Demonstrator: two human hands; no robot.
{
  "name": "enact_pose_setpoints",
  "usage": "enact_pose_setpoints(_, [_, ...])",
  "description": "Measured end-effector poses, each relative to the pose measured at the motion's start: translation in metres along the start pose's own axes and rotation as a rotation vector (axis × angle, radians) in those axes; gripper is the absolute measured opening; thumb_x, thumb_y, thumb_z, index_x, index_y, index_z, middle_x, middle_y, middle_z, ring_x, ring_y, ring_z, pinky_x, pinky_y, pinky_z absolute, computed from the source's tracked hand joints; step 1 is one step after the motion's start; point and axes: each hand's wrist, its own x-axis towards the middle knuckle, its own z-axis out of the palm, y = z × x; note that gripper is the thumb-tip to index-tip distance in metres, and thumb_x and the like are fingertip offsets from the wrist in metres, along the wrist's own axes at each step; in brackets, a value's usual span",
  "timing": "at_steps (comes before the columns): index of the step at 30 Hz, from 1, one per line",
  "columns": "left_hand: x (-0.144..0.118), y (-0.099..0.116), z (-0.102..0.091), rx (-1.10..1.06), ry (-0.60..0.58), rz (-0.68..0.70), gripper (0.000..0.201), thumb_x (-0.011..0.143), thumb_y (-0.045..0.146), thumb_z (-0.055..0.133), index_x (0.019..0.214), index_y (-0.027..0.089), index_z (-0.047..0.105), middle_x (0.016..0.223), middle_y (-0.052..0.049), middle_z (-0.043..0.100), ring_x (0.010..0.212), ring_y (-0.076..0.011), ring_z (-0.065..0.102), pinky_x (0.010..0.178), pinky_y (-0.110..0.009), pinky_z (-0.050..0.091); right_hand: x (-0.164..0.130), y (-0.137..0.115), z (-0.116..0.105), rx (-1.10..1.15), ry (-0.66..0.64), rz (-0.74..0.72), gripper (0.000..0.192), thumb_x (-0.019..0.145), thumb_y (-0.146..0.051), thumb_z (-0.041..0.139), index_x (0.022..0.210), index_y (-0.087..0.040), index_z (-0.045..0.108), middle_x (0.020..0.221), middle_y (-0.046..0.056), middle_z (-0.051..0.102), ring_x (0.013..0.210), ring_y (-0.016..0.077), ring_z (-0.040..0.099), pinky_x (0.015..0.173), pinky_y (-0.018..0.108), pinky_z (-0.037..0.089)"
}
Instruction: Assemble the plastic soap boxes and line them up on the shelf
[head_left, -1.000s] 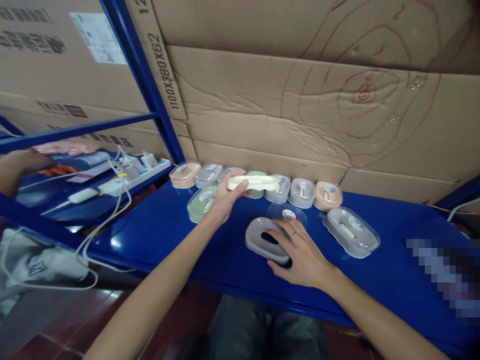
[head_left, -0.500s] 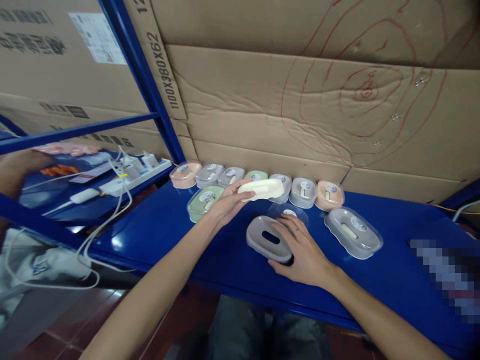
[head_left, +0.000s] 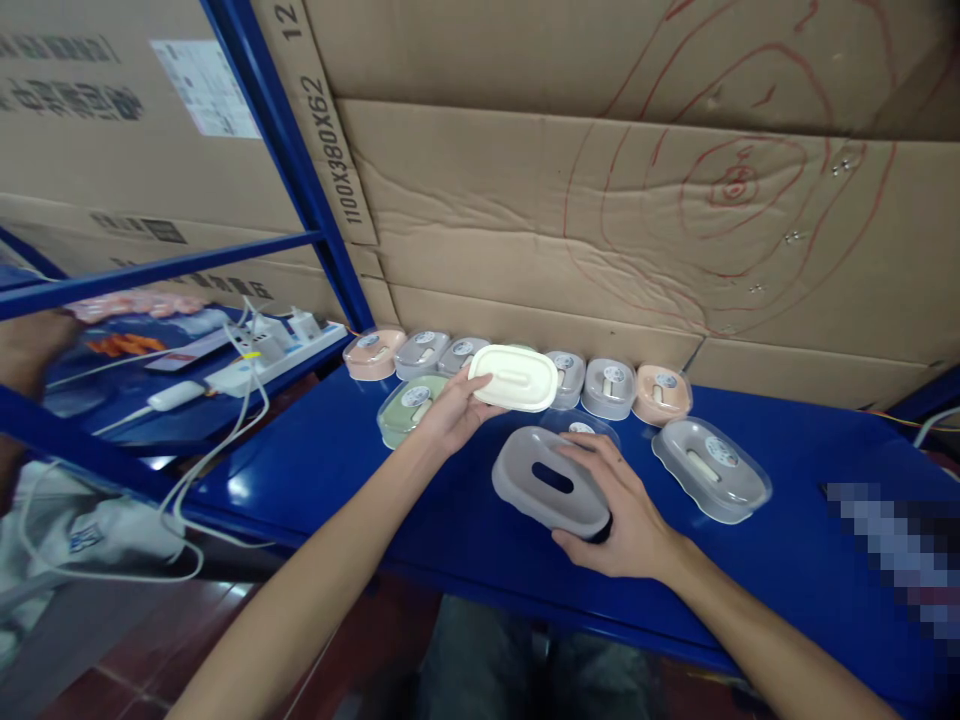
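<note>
My left hand (head_left: 456,412) grips the left end of a cream oval tray (head_left: 516,380) with a raised bar in its middle. It is held above the blue table, in front of the back row of boxes. Closer to me, my right hand (head_left: 619,505) is wrapped round the right end of a grey oval shell (head_left: 525,475) with a slot through it. The shell is tilted, and I cannot tell whether its lower edge touches the table. Just behind it lies a clear lid (head_left: 581,430) with a round sticker, partly hidden by my right fingers.
Lidded boxes line the back of the blue table (head_left: 300,470), among them a peach box (head_left: 375,355). A green box (head_left: 405,410) stands front left, a grey box (head_left: 709,470) at right. White cables and a power strip (head_left: 292,350) lie left, where another person's arm (head_left: 34,350) shows.
The cream tray has turned so its broad face with the bar shows toward me. My right hand has lifted and tipped the grey shell slightly toward me.
</note>
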Motion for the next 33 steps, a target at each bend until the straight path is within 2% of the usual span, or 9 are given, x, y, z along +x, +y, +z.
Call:
enact_pose_setpoints(3, [0.0,0.001,0.0,-0.041,-0.046,-0.094,0.042,0.094,0.026,0.075,0.135,0.017,0.071,0.132,-0.018,0.079,0.12,-0.0361,0.077,0.097,-0.051,0.068,0.002,0.001,-0.004,-0.046,0.116,0.019,0.088,0.085,-0.043,0.084,0.162,-0.03,0.045,0.158,0.018,0.052,0.146,0.0434,0.057,0.116,0.064,0.056])
enact_pose_setpoints(8, [-0.003,0.004,0.005,-0.077,-0.135,-0.236,0.035,0.104,0.035,0.064,0.13,0.013,0.073,0.119,-0.017,0.082,0.102,-0.0305,0.078,0.087,-0.042,0.066,0.006,0.013,-0.005,-0.172,0.26,0.007,0.092,0.088,-0.044,0.087,0.166,-0.03,0.041,0.162,0.019,0.049,0.149,0.0442,0.055,0.118,0.069,0.053])
enact_pose_setpoints(14, [-0.014,0.005,0.017,-0.088,-0.347,-0.321,0.048,0.108,0.054,0.058,0.127,0.013,0.075,0.113,-0.016,0.081,0.095,-0.0287,0.075,0.086,-0.041,0.062,0.01,0.021,-0.003,-0.198,0.241,0.021,0.097,0.091,-0.05,0.087,0.171,-0.035,0.034,0.165,0.018,0.047,0.152,0.0444,0.053,0.122,0.071,0.05])
enact_pose_setpoints(19, [-0.019,-0.002,0.021,-0.052,-0.449,-0.367,0.057,0.105,0.063,0.058,0.132,0.015,0.073,0.123,-0.018,0.079,0.109,-0.0351,0.073,0.095,-0.047,0.059,0.011,0.022,-0.001,-0.193,0.219,0.019,0.096,0.093,-0.053,0.086,0.172,-0.038,0.033,0.169,0.018,0.041,0.155,0.0449,0.049,0.123,0.072,0.048])
enact_pose_setpoints(22, [-0.023,-0.007,0.023,-0.055,-0.49,-0.37,0.059,0.104,0.066,0.061,0.133,0.016,0.073,0.126,-0.019,0.078,0.113,-0.0379,0.073,0.095,-0.05,0.059,0.012,0.022,0.001,-0.189,0.189,0.03,0.092,0.093,-0.053,0.085,0.171,-0.036,0.038,0.169,0.018,0.039,0.155,0.0445,0.049,0.124,0.07,0.049])
enact_pose_setpoints(24, [-0.026,-0.01,0.025,-0.049,-0.499,-0.336,0.055,0.103,0.063,0.066,0.134,0.017,0.072,0.127,-0.018,0.077,0.113,-0.037,0.073,0.094,-0.049,0.06,0.012,0.022,0.002,-0.187,0.159,0.032,0.086,0.094,-0.052,0.085,0.167,-0.036,0.044,0.169,0.018,0.038,0.156,0.0442,0.048,0.124,0.068,0.049])
enact_pose_setpoints(28, [-0.032,-0.014,0.031,0.051,-0.425,-0.23,0.045,0.093,0.038,0.086,0.132,0.019,0.074,0.119,-0.014,0.078,0.099,-0.0273,0.074,0.087,-0.042,0.063,0.012,0.023,0.005,-0.214,0.109,0.037,0.077,0.095,-0.052,0.083,0.163,-0.035,0.051,0.171,0.017,0.038,0.157,0.0447,0.046,0.122,0.069,0.05])
enact_pose_setpoints(30, [-0.032,-0.015,0.031,0.101,-0.37,-0.213,0.046,0.087,0.027,0.09,0.129,0.018,0.075,0.116,-0.012,0.077,0.094,-0.0248,0.074,0.084,-0.04,0.064,0.01,0.025,0.007,-0.227,0.073,0.058,0.082,0.094,-0.055,0.083,0.166,-0.035,0.047,0.173,0.017,0.037,0.158,0.0448,0.044,0.122,0.069,0.05])
enact_pose_setpoints(33, [-0.03,-0.016,0.03,0.131,-0.31,-0.2,0.048,0.08,0.019,0.09,0.126,0.017,0.076,0.115,-0.011,0.077,0.093,-0.0251,0.075,0.081,-0.041,0.066,0.009,0.025,0.009,-0.203,0.029,0.107,0.098,0.093,-0.058,0.083,0.173,-0.035,0.032,0.177,0.016,0.035,0.161,0.0434,0.042,0.126,0.069,0.046])
